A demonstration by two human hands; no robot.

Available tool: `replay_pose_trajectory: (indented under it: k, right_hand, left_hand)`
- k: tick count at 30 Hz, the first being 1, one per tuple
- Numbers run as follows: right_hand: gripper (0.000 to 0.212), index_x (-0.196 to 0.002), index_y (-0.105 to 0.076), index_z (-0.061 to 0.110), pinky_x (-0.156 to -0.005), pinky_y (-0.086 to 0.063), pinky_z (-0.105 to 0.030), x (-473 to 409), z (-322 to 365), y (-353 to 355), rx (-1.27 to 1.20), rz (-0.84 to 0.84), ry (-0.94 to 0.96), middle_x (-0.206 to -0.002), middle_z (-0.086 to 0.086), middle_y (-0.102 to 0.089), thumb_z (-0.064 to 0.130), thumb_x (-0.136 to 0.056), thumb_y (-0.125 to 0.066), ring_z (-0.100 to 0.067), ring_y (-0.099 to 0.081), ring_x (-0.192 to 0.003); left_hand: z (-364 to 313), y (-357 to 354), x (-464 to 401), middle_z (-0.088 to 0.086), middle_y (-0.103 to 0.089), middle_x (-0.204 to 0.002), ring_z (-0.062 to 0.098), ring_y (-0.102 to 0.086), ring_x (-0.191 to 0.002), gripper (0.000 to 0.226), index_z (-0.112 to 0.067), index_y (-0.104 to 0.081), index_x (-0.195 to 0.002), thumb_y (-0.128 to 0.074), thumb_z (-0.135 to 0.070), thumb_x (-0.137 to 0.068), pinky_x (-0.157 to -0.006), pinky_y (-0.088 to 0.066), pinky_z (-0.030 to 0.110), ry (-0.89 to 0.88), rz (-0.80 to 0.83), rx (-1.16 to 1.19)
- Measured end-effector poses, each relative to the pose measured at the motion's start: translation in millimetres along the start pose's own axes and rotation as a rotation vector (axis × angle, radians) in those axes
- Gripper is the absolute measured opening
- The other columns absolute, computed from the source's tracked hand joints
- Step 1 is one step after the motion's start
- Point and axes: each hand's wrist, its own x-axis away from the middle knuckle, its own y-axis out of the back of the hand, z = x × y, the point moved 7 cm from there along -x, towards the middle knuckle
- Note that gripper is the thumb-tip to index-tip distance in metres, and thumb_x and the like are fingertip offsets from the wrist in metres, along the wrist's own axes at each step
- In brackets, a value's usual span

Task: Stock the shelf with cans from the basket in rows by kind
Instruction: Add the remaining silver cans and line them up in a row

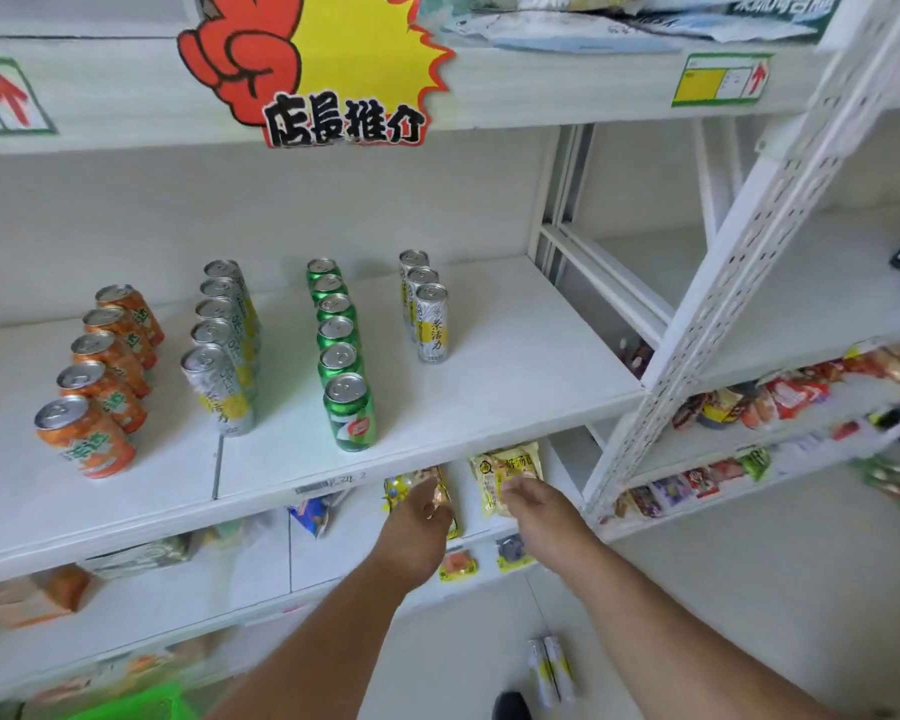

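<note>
Both my hands are empty, fingers loose: left hand (421, 517) and right hand (533, 511) below the shelf's (515, 366) front edge. Two slim cans (552, 672) lie on the floor below, long axes pointing away, nearer the right hand. The three-can silver-yellow row (424, 309) looks short.

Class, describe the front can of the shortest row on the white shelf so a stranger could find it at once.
Start at the white shelf under the red and yellow sign, where cans stand in four rows running front to back. Go to the rightmost row, which has only three cans. Its front can is tall, slim and silver with a yellow band, unlike the shorter green cans beside it.
</note>
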Motion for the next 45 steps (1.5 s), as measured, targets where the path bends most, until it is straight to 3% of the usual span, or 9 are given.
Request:
replay_pose_trajectory:
  k: [5, 8, 15, 22, 29, 34, 38, 43, 45]
  right_hand:
    - [0.042, -0.116, -0.065, -0.006, -0.099, -0.046, -0.037, 22.0, -56.3, 31.1, 0.094, -0.068, -0.083, -0.124, -0.021, -0.067, 0.03, -0.109, -0.045, -0.033, -0.061, -0.118]
    - [0.046, -0.12, -0.063, -0.011, -0.101, -0.046, -0.039, 31.2, -101.9, 49.9, 0.104, -0.105, -0.169, -0.126, -0.025, -0.066, 0.029, -0.108, -0.045, -0.037, -0.061, -0.119]
    - [0.049, -0.117, -0.065, -0.011, -0.102, -0.044, -0.039, 49.1, -200.5, 89.1, 0.159, -0.075, -0.338, -0.121, -0.024, -0.067, 0.032, -0.108, -0.043, -0.037, -0.061, -0.117]
    - [0.043, -0.075, -0.05, 0.009, -0.084, -0.043, -0.037, 44.2, -271.4, 130.5, 0.185, 0.003, -0.41, -0.09, -0.014, -0.056, 0.034, -0.109, -0.041, -0.027, -0.054, -0.09]
    - [0.049, -0.123, -0.062, -0.001, -0.094, -0.042, -0.034, 26.9, -321.6, 151.2, 0.175, 0.121, -0.49, -0.12, -0.017, -0.062, 0.041, -0.108, -0.042, -0.035, -0.058, -0.12]
    - [0.047, -0.108, -0.063, -0.003, -0.089, -0.046, -0.037, 9.4, -338.2, 146.6, 0.205, 0.163, -0.526, -0.106, -0.016, -0.065, 0.041, -0.106, -0.043, -0.036, -0.062, -0.108]
    - [0.034, -0.075, -0.042, 0.021, -0.067, -0.035, -0.032, -9.5, -346.6, 141.4, 0.233, 0.117, -0.558, -0.077, 0.004, -0.045, 0.038, -0.104, -0.044, -0.019, -0.048, -0.076]
    - [0.033, -0.083, -0.049, 0.011, -0.074, -0.043, -0.035, -40.3, -362.4, 124.3, 0.282, 0.113, -0.594, -0.085, -0.006, -0.054, 0.037, -0.103, -0.047, -0.025, -0.053, -0.083]
    - [0.04, -0.106, -0.062, -0.001, -0.086, -0.048, -0.037, -54.2, -372.7, 114.3, 0.262, 0.113, -0.616, -0.108, -0.016, -0.066, 0.036, -0.103, -0.048, -0.032, -0.062, -0.102]
  left_hand:
    - [22.1, -25.2, 7.7, 0.001, -0.042, -0.155, 0.021, -0.049, -0.132, 0.052, -0.022, -0.038, -0.153, -0.048, -0.031, -0.103, -0.098, -0.042, 0.025, 0.058, 0.029, -0.033]
    - [35.4, -43.8, 10.4, 0.0, -0.045, -0.153, 0.024, -0.051, -0.13, 0.053, -0.023, -0.038, -0.153, -0.048, -0.037, -0.102, -0.103, -0.044, 0.031, 0.105, 0.058, -0.049]
    - [53.1, -115.1, 13.3, 0.002, -0.045, -0.152, 0.024, -0.046, -0.135, 0.05, -0.022, -0.04, -0.151, -0.047, -0.034, -0.103, -0.092, -0.033, 0.022, 0.207, 0.104, -0.109]
    - [62.8, -194.9, 28.0, -0.001, -0.039, -0.158, 0.018, -0.041, -0.141, 0.054, -0.019, -0.037, -0.154, -0.05, -0.033, -0.103, -0.105, -0.031, 0.022, 0.356, 0.127, -0.145]
    - [88.7, -247.6, 37.3, -0.001, -0.039, -0.157, 0.019, -0.044, -0.137, 0.055, -0.021, -0.036, -0.154, -0.05, -0.034, -0.102, -0.093, -0.031, 0.019, 0.479, 0.127, -0.148]
    - [104.2, -267.7, 27.4, -0.004, -0.037, -0.158, 0.015, -0.052, -0.113, 0.056, -0.021, -0.033, -0.155, -0.048, -0.035, -0.103, -0.088, -0.036, 0.021, 0.534, 0.17, -0.146]
    - [119.4, -277.0, -0.1, -0.003, -0.037, -0.158, 0.019, -0.044, -0.138, 0.056, -0.021, -0.033, -0.155, -0.048, -0.035, -0.103, -0.102, -0.033, 0.023, 0.552, 0.21, -0.147]
    - [152.0, -287.3, -39.8, -0.002, -0.038, -0.157, 0.019, -0.044, -0.138, 0.058, -0.02, -0.032, -0.155, -0.048, -0.036, -0.102, -0.113, -0.033, 0.03, 0.562, 0.266, -0.154]
    - [166.9, -293.5, -55.1, -0.001, -0.039, -0.157, 0.019, -0.044, -0.138, 0.058, -0.02, -0.032, -0.155, -0.048, -0.036, -0.102, -0.115, -0.033, 0.032, 0.573, 0.284, -0.156]
